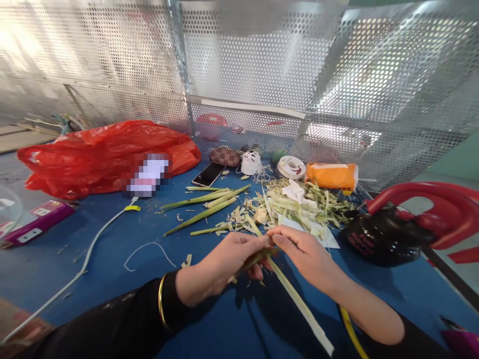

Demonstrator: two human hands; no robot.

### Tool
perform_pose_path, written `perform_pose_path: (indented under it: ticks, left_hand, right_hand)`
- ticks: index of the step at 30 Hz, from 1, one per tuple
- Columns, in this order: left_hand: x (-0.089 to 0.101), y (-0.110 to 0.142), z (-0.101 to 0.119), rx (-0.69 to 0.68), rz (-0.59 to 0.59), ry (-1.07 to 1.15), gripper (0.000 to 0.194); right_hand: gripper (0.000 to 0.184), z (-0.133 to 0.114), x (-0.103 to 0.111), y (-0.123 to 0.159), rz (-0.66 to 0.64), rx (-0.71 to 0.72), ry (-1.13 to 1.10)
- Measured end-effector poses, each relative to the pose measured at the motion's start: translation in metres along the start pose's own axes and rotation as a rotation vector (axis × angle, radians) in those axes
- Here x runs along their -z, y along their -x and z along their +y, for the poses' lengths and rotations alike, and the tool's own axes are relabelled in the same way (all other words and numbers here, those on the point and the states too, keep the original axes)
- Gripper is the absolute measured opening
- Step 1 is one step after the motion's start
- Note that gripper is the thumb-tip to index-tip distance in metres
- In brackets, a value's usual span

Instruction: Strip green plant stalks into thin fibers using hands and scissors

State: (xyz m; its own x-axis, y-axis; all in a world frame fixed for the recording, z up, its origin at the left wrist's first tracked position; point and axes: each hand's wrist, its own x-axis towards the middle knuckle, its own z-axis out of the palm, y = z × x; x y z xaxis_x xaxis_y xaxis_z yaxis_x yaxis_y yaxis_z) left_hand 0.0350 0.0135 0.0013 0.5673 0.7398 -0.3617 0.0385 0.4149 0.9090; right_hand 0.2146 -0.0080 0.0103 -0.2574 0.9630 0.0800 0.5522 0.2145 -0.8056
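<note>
Close together over the table, my left hand [232,259] and my right hand [309,252] meet fingertip to fingertip. The left fingers are closed around a brownish-green plant piece [258,257], mostly hidden by the hand. A long pale green leaf strip [295,294] passes between the hands, one end reaching toward the front edge. My right thumb and forefinger are pinched where strip and plant piece meet; which part they grip is hard to make out. Just beyond lie several green stalks [209,212] and a pile of peeled scraps [303,204].
On the blue table [112,284] sit a red plastic bag [112,149], a lit phone [149,174] with a white cable [92,244], and a dark phone [209,174]. Ribbon roll [291,167], orange packet [331,175] and black pot [385,237] stand right. Perforated metal sheeting [254,60] rises behind.
</note>
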Motion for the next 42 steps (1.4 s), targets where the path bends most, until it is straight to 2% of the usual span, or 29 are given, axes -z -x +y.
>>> perform_pose_path:
  ticks: [3, 6, 10, 12, 14, 16, 17, 18, 20, 23, 25, 29, 33, 35, 37, 42]
  left_hand:
    - [0.005, -0.002, 0.002, -0.005, 0.003, 0.048, 0.042]
    - [0.007, -0.002, 0.002, -0.008, 0.031, -0.017, 0.026]
    - [0.007, -0.002, 0.003, 0.024, 0.019, -0.04, 0.018]
    - [0.008, -0.002, 0.004, 0.04, -0.011, 0.022, 0.017]
    - [0.009, -0.002, 0.005, 0.053, -0.025, 0.17, 0.017]
    - [0.01, -0.002, 0.006, 0.067, -0.033, 0.346, 0.017]
    - [0.01, -0.002, 0.006, 0.072, -0.04, 0.418, 0.018]
    - [0.01, -0.001, 0.006, 0.07, -0.046, 0.473, 0.019]
    - [0.01, 0.0, 0.007, 0.058, -0.067, 0.539, 0.022]
    - [0.008, 0.002, 0.006, 0.034, -0.084, 0.581, 0.026]
    - [0.008, 0.002, 0.005, 0.03, -0.084, 0.596, 0.026]
    - [0.008, 0.0, 0.0, 0.049, -0.134, 0.572, 0.025]
    - [0.009, 0.0, -0.002, 0.055, -0.16, 0.535, 0.025]
    - [0.009, 0.001, -0.001, 0.054, -0.15, 0.525, 0.023]
    - [0.008, 0.001, 0.001, 0.04, -0.12, 0.515, 0.02]
    - [0.0, -0.002, -0.001, -0.085, 0.076, 0.424, 0.017]
  right_hand:
    - [0.024, 0.0, 0.01, -0.002, -0.083, -0.019, 0.075]
    - [0.023, -0.001, 0.012, -0.001, -0.02, -0.004, 0.13]
    - [0.024, 0.0, 0.008, 0.0, 0.077, 0.144, 0.232]
    - [0.02, 0.0, 0.008, 0.002, 0.175, 0.262, 0.323]
    - [0.009, -0.002, 0.011, 0.006, 0.36, 0.412, 0.445]
    - [0.017, -0.004, 0.014, 0.011, 0.577, 0.56, 0.538]
    - [0.021, -0.006, 0.015, 0.014, 0.649, 0.619, 0.554]
    - [0.022, -0.007, 0.016, 0.015, 0.669, 0.66, 0.55]
    - [0.018, -0.008, 0.013, 0.016, 0.559, 0.692, 0.524]
    - [0.016, -0.004, 0.002, 0.012, 0.361, 0.592, 0.488]
    - [0.019, -0.001, -0.007, 0.008, 0.323, 0.488, 0.419]
    - [0.006, 0.002, -0.017, 0.005, 0.235, 0.329, 0.232]
    - [0.019, 0.001, -0.018, 0.005, 0.142, 0.18, 0.059]
    - [0.021, 0.001, -0.017, 0.005, 0.124, 0.172, 0.04]
    - [0.02, 0.001, -0.017, 0.004, 0.142, 0.226, 0.105]
    - [0.026, 0.001, -0.015, 0.004, 0.165, 0.341, 0.312]
